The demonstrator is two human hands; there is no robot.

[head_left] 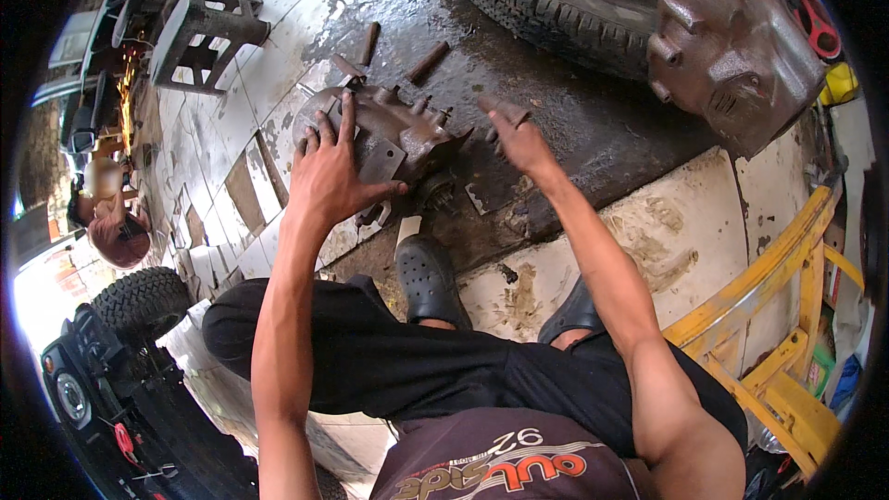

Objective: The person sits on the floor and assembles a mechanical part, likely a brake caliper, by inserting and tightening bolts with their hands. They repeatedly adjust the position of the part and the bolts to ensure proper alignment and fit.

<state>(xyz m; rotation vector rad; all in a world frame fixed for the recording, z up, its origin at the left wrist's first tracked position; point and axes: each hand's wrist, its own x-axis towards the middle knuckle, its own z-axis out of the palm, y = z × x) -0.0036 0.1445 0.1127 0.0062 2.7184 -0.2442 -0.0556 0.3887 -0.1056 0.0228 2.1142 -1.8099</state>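
Observation:
A brown, greasy metal gearbox housing (394, 120) lies on the wet, dark floor in front of my feet. My left hand (326, 171) rests on its left side with the fingers spread over the metal. A toothed shaft end (435, 193) shows at the housing's near side. To the right of the housing, apart from it, my right hand (525, 145) is closed on a small brown block-like piece (507, 112); its exact kind is unclear. Two short rusty rods (428, 63) lie just beyond the housing.
A large tyre (565, 23) lies at the far side. A bigger metal casing (732, 46) stands far right, above a yellow metal frame (773, 287). A dark plastic stool (206, 42) is at far left. Further left, a person (116, 222) crouches near flying sparks (127, 97); a black vehicle (83, 398) stands nearer.

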